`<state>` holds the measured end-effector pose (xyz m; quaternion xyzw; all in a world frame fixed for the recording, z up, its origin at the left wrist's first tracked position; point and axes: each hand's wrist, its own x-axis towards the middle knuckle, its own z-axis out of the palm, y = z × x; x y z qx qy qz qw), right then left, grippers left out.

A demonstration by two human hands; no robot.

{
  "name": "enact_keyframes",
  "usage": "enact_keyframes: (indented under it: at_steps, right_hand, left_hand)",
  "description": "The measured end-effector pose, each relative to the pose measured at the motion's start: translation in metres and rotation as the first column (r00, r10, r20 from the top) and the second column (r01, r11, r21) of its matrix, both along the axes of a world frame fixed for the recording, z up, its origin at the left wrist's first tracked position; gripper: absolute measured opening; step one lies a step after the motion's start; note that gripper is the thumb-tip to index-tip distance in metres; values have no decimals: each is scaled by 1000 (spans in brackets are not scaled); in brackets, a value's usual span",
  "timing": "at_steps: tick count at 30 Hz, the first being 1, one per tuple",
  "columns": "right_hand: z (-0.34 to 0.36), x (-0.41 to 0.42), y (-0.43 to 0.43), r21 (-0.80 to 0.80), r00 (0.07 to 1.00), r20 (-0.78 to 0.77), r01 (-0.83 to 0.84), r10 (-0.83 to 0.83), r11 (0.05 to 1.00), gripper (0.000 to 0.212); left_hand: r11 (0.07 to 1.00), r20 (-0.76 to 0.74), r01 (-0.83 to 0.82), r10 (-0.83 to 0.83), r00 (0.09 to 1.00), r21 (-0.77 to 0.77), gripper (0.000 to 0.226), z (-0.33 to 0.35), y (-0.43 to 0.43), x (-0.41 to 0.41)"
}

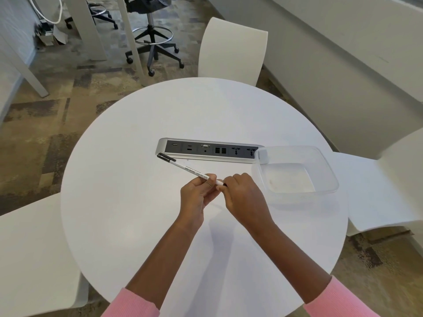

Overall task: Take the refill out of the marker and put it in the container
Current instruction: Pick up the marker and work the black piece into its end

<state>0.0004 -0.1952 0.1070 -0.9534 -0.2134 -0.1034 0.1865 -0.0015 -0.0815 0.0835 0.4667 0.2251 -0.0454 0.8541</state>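
Observation:
A slim white marker (185, 168) with a black cap at its far-left end is held above the round white table (137, 202). My left hand (196, 196) grips the marker's barrel near its right end. My right hand (242, 197) pinches the dark end piece of the marker with its fingertips, right beside my left thumb. The refill is not visible outside the barrel. A clear, empty plastic container (320, 188) sits on the table just right of my right hand.
A recessed socket strip (206, 151) lies across the table's middle, behind the marker. White chairs stand at the far side (231, 49), right (384, 191) and left (34, 259). A black office stool (153, 40) stands on the carpet beyond.

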Motion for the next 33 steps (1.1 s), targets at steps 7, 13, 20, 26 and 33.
enact_keyframes:
  at_steps: [7, 13, 20, 26, 33]
  right_hand:
    - [-3, 7, 0, 120, 973, -229, -2, 30, 993, 27]
    - [7, 13, -6, 437, 706, -703, 326, 92, 838, 34]
    - [-9, 11, -35, 394, 245, -916, 696, 317, 601, 34]
    - [-32, 18, -35, 370, 478, -878, 629, 35, 683, 33]
    - [-74, 16, -27, 207, 638, -723, 567, -265, 797, 18]
  left_hand:
    - [1000, -4, 25, -25, 1000, -18, 18, 3, 4, 3]
    - [998, -20, 58, -59, 998, -35, 20, 1, 5, 0]
    - [996, 0, -89, 89, 996, -25, 16, 7, 52, 15]
    - [996, -35, -58, 56, 998, -64, 15, 0, 44, 10]
    - [990, -78, -61, 51, 996, -129, 13, -7, 42, 7]
